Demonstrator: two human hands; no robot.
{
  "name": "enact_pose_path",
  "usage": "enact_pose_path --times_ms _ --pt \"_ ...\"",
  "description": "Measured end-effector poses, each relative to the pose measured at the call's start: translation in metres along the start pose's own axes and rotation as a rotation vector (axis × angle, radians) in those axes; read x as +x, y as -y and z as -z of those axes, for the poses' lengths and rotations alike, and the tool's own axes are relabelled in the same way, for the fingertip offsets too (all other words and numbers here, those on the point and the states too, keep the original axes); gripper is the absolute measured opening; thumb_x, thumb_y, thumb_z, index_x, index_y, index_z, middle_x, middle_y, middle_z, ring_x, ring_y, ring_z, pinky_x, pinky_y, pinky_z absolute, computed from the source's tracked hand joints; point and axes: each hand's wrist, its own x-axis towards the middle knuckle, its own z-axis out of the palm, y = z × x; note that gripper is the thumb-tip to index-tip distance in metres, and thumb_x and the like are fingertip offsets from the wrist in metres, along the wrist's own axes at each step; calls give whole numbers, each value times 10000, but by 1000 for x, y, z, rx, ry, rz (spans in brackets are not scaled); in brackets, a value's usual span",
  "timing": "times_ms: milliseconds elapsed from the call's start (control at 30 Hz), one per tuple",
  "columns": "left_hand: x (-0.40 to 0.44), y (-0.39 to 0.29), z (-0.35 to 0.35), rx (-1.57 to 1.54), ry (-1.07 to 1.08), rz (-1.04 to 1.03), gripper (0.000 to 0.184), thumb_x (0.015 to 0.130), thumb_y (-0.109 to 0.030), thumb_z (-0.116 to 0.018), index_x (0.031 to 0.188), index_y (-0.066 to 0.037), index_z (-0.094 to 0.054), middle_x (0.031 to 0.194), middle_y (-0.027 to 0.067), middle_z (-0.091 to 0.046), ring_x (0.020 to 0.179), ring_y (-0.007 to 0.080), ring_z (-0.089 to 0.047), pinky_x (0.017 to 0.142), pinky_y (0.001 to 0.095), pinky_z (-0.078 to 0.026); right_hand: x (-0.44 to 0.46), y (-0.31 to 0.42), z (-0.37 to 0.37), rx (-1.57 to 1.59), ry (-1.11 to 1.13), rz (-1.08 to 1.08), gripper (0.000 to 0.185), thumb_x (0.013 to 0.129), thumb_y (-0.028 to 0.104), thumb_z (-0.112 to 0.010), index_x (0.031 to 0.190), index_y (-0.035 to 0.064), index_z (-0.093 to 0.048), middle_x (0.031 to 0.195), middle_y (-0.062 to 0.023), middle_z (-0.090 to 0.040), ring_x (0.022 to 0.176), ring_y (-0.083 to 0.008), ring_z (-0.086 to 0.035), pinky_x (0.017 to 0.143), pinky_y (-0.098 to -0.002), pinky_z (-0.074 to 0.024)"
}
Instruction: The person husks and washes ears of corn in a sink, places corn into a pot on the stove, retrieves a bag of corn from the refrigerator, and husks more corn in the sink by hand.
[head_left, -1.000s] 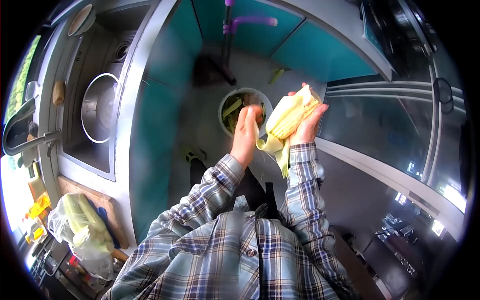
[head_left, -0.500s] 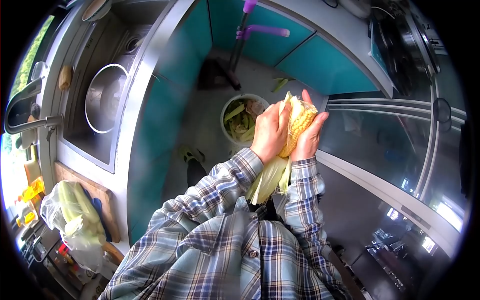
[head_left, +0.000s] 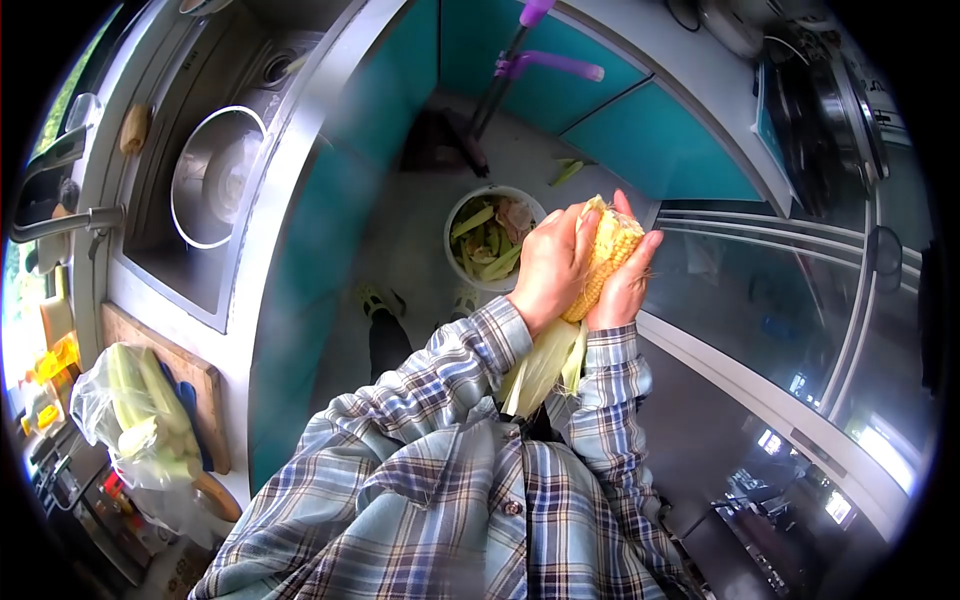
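Observation:
An ear of corn [head_left: 604, 265] is held between my two hands in front of my body, its yellow kernels bare along the upper part. My left hand [head_left: 546, 262] is closed around its left side, with the fingers near the top end. My right hand [head_left: 618, 292] wraps the right side, thumb and fingers along the kernels. Pale green husk leaves [head_left: 543, 368] hang below the ear, still joined at its lower end. A few fine silks stick out near the right thumb.
A white bucket [head_left: 450, 245] with husk scraps stands on the floor beyond my hands. To the left are a sink with a metal basin [head_left: 183, 205] and a cutting board [head_left: 215, 400] beside bagged corn [head_left: 150, 405]. A purple-handled stand [head_left: 550, 65] rises near teal cabinets.
The pale husk strip standing by the top of the ear has gone lower, leaving more kernels bare there. Both hands keep hold, and the view has shifted slightly.

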Motion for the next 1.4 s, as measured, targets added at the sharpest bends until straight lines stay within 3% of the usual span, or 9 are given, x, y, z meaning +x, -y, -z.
enact_pose_path --times_ms 267,433,733,833,867,1033,1267,1333,1400 --pt "6 24 -4 -795 -19 317 254 917 -199 -425 1076 -14 -494 912 58 -565 802 114 -536 699 273 -453 3 1 -1 123 19 -19 639 892 562 -256 1171 38 -494 1123 -59 -532 986 -156 -519 878 -286 -410" --pt "1 13 -1 -89 59 -90 373 912 -338 -413 1004 1 -537 902 168 -574 840 276 -553 744 334 -428 9 -12 13 203 14 -45 471 905 512 -307 959 78 -482 914 -12 -535 853 -122 -524 790 -263 -435" --pt "13 11 -4 -32 -193 100 291 916 -268 -427 784 -16 -487 691 171 -526 619 278 -514 592 341 -419 1 1 0 211 11 -217 617 889 565 -252 1110 27 -458 1084 -50 -527 994 -159 -507 870 -279 -407" --pt "17 13 -11 -125 -247 33 312 921 -279 -415 770 -14 -480 680 155 -522 608 247 -513 573 337 -412 -6 -14 -1 -31 138 136 498 824 328 -600 1163 2 -438 1132 -66 -503 1041 -151 -488 891 -281 -391" --pt "18 11 -16 -347 -289 117 343 924 -299 -408 740 -16 -460 654 116 -501 575 220 -492 560 330 -406 -4 -17 -1 115 28 -2 541 747 199 -692 1173 5 -421 1124 -79 -505 1013 -152 -499 870 -281 -403" --pt "23 2 0 -1229 -243 522 436 909 -414 -403 631 -78 -398 544 24 -377 497 148 -357 502 288 -353 24 -28 15 459 -224 -278 463 818 461 -521 937 17 -471 824 -95 -538 763 -220 -540 712 -334 -466" --pt "-43 -5 38 -834 -118 416 330 924 -285 -435 683 -62 -475 538 2 -424 455 74 -358 447 219 -316 27 -43 17 542 -218 -418 488 792 516 -529 928 53 -458 790 -109 -544 665 -243 -560 617 -368 -489" --pt "-44 22 41 -353 23 209 125 831 -160 -575 863 -50 -526 742 24 -524 601 88 -478 553 222 -413 21 -35 14 539 -162 -261 468 800 501 -524 930 57 -459 791 -106 -546 672 -240 -560 619 -366 -488" --pt "-30 30 42 132 115 -73 471 685 -157 -712 1102 -62 -515 1054 89 -511 845 137 -525 713 266 -464 16 -24 14 560 -65 -173 437 816 473 -513 952 61 -461 809 -98 -550 701 -230 -562 627 -357 -487"
